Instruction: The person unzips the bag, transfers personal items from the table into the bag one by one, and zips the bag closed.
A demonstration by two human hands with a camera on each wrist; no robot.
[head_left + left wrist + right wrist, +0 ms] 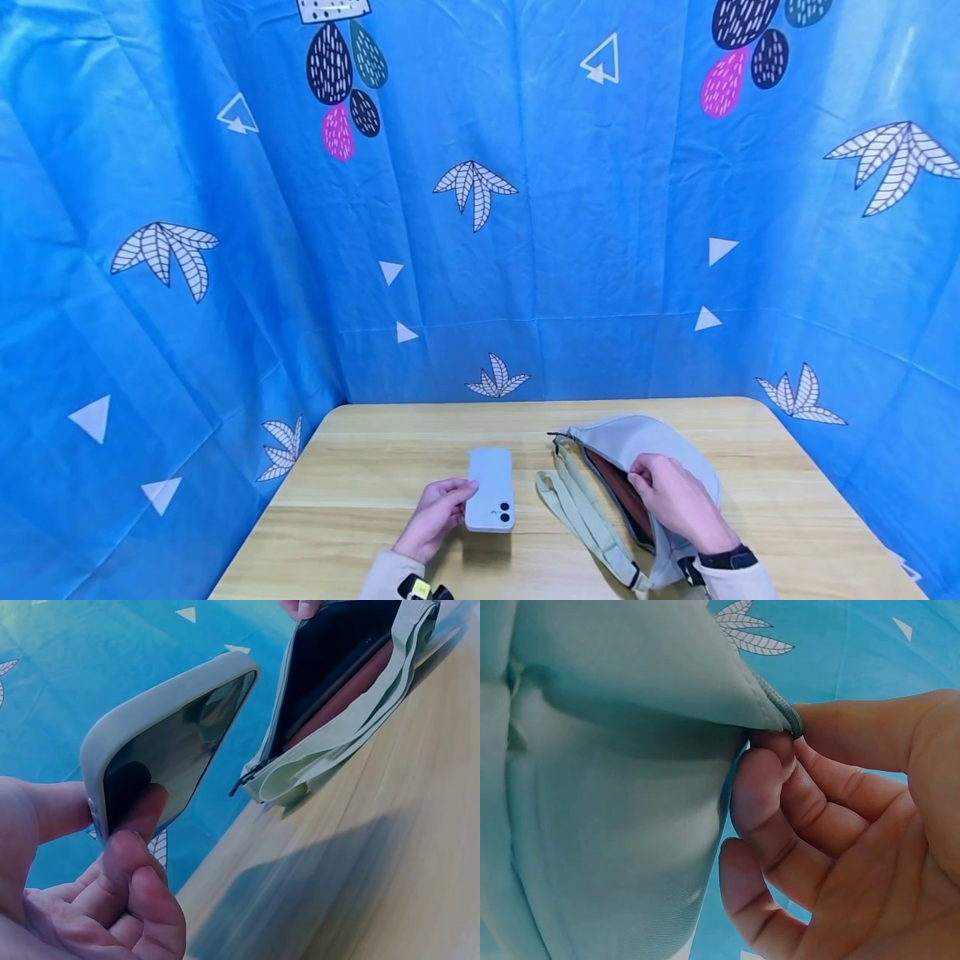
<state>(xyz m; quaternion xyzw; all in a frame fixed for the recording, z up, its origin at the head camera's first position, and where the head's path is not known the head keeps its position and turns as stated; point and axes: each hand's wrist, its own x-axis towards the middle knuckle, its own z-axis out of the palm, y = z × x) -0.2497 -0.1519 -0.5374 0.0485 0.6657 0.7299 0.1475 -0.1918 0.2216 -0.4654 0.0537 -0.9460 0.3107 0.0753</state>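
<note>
My left hand [438,515] pinches a smartphone [491,487] in a pale case by its side edge, thumb on the back and fingers under the screen. In the left wrist view the phone's dark screen [184,746] faces down, above the table. My right hand [675,500] pinches the zippered rim of a pale grey-green waist bag [637,437] between thumb and fingers [761,787]. The bag's mouth gapes toward the left, showing a reddish-brown lining [618,487] inside. Its webbing strap [581,517] lies folded along the near-left side.
Both hands work over a light wooden table [375,450]. A blue patterned curtain [600,208] hangs behind the table and along both sides. The phone casts a shadow [292,892] on the wood.
</note>
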